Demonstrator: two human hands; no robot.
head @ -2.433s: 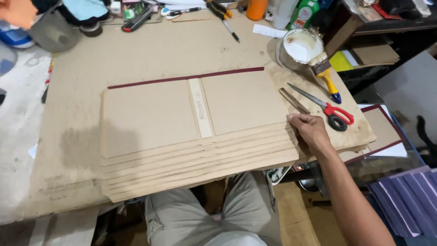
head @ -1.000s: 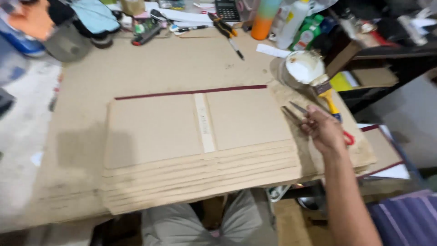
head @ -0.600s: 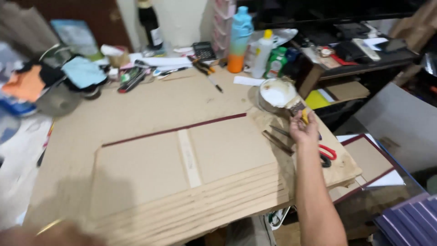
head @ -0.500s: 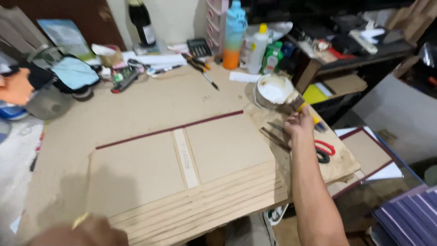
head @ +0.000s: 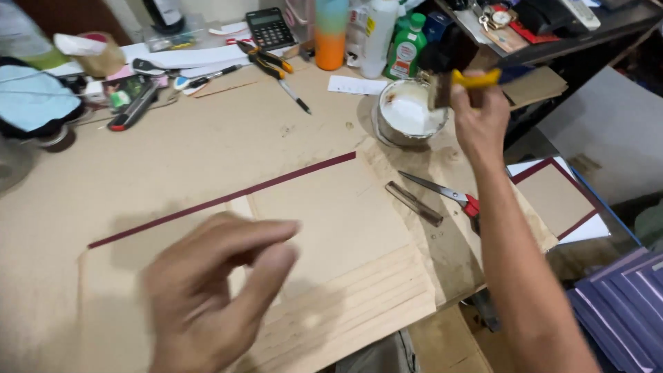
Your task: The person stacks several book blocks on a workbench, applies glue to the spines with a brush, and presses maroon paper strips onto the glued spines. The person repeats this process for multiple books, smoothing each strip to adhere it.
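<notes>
Head view: right hand (head: 481, 124) grips yellow-handled brush (head: 464, 84) at glue tin (head: 409, 112) rim; left hand (head: 214, 290) hovers loosely open over stacked boards (head: 331, 228).

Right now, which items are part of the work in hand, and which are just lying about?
In use: right hand, yellow-handled brush, glue tin, stacked board covers, left hand.
Lying about: scissors, calculator, pen, green bottle.

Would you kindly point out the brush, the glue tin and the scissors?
brush (head: 475, 79), head view, on its yellow handle.
glue tin (head: 387, 131), head view, on its metal wall.
scissors (head: 442, 192), head view, on the blades.
</notes>
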